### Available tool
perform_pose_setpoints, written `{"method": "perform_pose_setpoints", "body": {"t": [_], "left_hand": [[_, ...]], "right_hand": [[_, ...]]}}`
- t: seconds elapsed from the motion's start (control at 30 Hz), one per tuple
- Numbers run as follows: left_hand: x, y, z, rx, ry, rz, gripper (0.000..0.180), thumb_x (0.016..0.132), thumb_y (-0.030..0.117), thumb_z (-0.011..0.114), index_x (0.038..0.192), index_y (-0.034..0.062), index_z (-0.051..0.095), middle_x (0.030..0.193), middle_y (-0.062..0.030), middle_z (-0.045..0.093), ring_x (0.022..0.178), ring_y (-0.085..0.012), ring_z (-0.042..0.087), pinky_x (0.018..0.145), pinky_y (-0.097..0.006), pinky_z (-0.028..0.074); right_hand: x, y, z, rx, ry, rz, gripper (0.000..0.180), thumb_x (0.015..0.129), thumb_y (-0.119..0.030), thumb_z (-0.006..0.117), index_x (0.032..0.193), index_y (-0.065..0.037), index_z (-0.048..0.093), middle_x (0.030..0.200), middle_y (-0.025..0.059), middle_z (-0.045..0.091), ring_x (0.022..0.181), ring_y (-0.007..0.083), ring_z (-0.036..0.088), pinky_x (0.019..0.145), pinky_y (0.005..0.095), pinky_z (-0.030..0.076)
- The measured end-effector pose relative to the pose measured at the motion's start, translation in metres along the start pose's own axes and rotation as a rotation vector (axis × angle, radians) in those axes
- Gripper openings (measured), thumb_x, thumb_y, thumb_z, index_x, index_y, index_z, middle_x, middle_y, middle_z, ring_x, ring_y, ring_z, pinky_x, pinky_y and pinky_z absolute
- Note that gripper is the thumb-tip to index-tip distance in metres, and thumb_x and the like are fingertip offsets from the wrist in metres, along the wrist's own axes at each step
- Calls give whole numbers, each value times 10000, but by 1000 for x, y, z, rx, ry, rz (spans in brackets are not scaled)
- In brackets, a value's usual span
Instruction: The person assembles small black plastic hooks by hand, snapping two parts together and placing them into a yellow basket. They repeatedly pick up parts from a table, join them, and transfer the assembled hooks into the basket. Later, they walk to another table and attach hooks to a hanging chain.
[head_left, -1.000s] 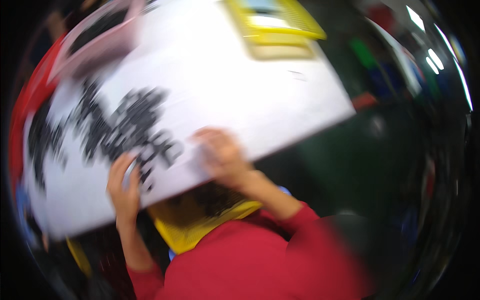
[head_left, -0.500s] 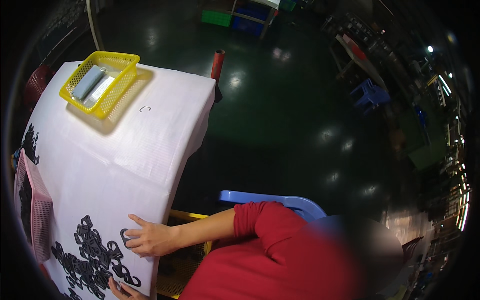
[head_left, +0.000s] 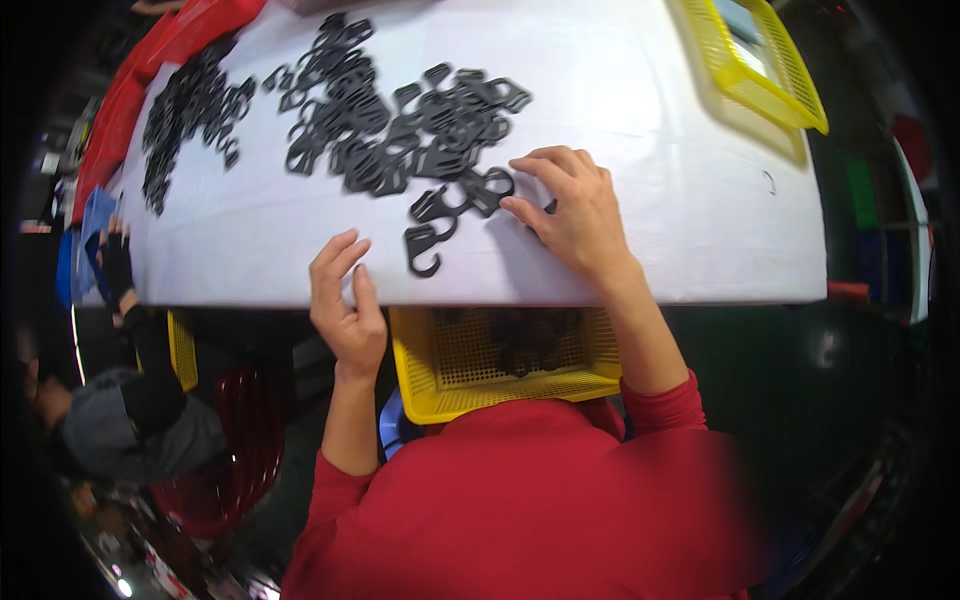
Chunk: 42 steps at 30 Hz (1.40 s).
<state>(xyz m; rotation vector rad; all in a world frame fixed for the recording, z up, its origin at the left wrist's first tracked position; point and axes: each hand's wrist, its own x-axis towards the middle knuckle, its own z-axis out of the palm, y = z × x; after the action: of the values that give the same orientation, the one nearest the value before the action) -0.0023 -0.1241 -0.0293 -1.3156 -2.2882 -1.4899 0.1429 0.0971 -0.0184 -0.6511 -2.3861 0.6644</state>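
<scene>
A loose heap of black plastic hooks lies on the white-covered table in front of me. My right hand reaches over the heap's right edge, thumb and forefinger apart on either side of a hook's curved end. Beneath that hand shows a bit of another black piece, mostly hidden. Off the table's near edge rises my left hand, fingers spread and holding nothing. Between my hands, closer to me, rests one black hook.
Under the table edge, at my lap, a yellow basket holds some black pieces. Another yellow basket stands far right, near a small bent piece. More black pieces lie left, beside red bins. A co-worker's gloved hand is at far left.
The view has swung left, bringing the heap and both hands to the middle. My left hand, partly cut off before, now shows whole. My right hand's fingers have spread apart near the heap.
</scene>
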Motion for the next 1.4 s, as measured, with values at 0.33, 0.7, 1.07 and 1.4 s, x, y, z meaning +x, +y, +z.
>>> {"method": "perform_pose_setpoints", "body": {"t": [0.33,0.7,1.07,1.4], "left_hand": [[-1,12,15,119,-114,2,355,815,-15,631,1168,25,629,1195,-130,611,1087,-286,570,886,-359,474],[2,15,15,322,-289,122,563,698,240,799,1201,58,625,1213,-93,607,1098,-285,543,919,-395,419],[14,10,14,203,-223,108,602,717,299,788,1230,56,591,1233,-97,577,1089,-270,526,911,-400,415],[30,28,40,407,-257,106,532,732,264,773,1193,62,603,1099,-69,626,1009,-242,556,839,-368,415]], "right_hand": [[-4,-4,-3,49,55,115,102,836,-146,686,904,-71,693,825,59,693,757,207,653,733,360,488],[3,-17,9,-159,-94,-196,301,721,-192,772,992,-91,688,1019,36,617,939,223,578,794,364,443],[-1,20,-18,-429,-18,12,132,763,-166,729,862,-93,683,1012,26,624,946,220,581,783,368,432],[31,-8,12,-139,-211,-424,292,760,-122,706,1051,-125,685,1125,-20,645,1028,190,574,889,375,445]]}}
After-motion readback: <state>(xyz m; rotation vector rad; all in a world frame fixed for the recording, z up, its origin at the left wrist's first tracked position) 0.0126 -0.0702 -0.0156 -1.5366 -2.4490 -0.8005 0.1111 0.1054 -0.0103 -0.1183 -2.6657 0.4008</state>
